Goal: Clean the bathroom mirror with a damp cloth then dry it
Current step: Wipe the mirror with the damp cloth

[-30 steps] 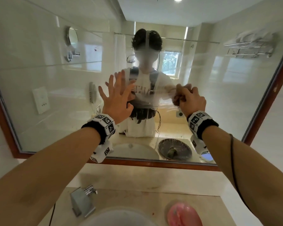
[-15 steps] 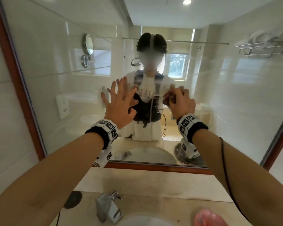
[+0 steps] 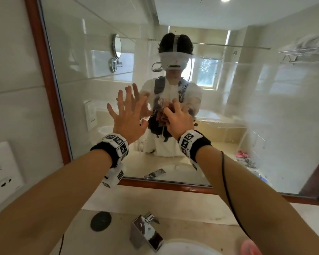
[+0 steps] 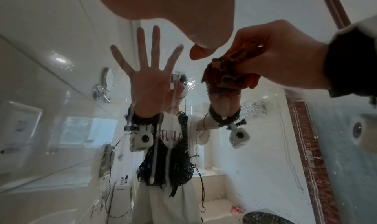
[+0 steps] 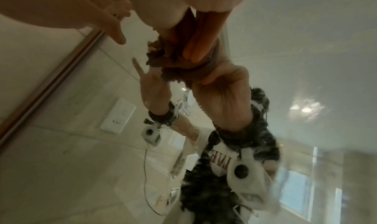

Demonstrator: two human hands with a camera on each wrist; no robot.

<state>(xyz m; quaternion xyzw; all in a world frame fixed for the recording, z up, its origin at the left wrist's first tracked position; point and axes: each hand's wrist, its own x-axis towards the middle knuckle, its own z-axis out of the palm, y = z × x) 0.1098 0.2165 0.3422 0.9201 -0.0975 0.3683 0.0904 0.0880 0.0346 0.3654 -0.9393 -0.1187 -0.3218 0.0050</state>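
A large wood-framed bathroom mirror (image 3: 265, 126) fills the wall ahead, streaked with wet smears and drips. My left hand (image 3: 126, 116) is spread flat with its fingers straight, against the glass left of centre. My right hand (image 3: 177, 120) grips a bunched brown cloth (image 3: 162, 116) and presses it to the glass just right of the left hand. The left wrist view has the cloth (image 4: 224, 72) crumpled under the right hand's (image 4: 271, 50) fingers, with water runs below. In the right wrist view the cloth (image 5: 173, 61) meets its own reflection.
Below the mirror lies a beige stone counter (image 3: 173, 203) with a chrome tap (image 3: 145, 230), a white basin rim (image 3: 182, 247), a black round plug (image 3: 100, 220) and a pink object (image 3: 250, 247). A socket plate (image 3: 2, 170) is on the left wall.
The right hand slid the cloth leftward across the glass until it sits close beside the left hand. My head view shifted left, bringing the mirror's left frame into sight. The left hand stayed spread.
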